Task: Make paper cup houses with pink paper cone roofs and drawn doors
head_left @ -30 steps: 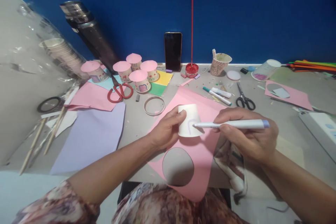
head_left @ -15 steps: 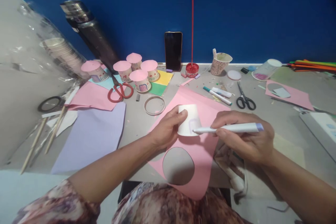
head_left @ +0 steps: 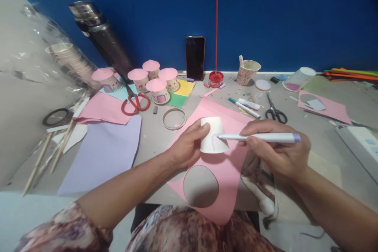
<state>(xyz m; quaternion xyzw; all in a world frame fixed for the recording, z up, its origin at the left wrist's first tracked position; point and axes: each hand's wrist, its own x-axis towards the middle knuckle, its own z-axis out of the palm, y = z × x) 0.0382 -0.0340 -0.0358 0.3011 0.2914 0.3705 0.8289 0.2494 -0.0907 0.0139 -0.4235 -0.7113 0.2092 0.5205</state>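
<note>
A white paper cup stands upside down on a pink paper sheet that has a round hole cut in it. My left hand is closed round the cup's left side and steadies it. My right hand grips a white marker with a lilac cap end. The marker's tip touches the cup's side, where a pale purple arch outline is drawn.
Several pink-topped decorated cups stand at the back left by red scissors. A phone leans on the blue wall. Black scissors, markers, a tape ring, lilac paper and a flask lie around.
The marker tip has moved slightly along the purple outline on the cup. My left hand has stayed on the cup.
</note>
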